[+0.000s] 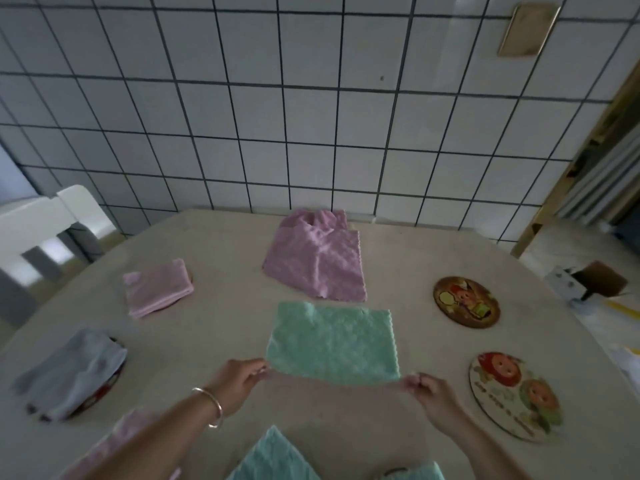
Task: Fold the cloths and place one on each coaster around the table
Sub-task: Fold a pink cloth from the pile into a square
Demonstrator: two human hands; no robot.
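At the bottom edge a second green cloth (273,457) is cut off by the frame. Just beyond it, the left hand (239,382) and right hand (431,398) each pinch a near corner of the spread green cloth (334,342), fingers closed on the fabric, which lies flat on the worktop (221,337) stretching away from them. To the left, a folded grey cloth (71,370) almost hides its coaster. Two bare coasters (466,301) (516,396) sit right. Motion blur softens everything.
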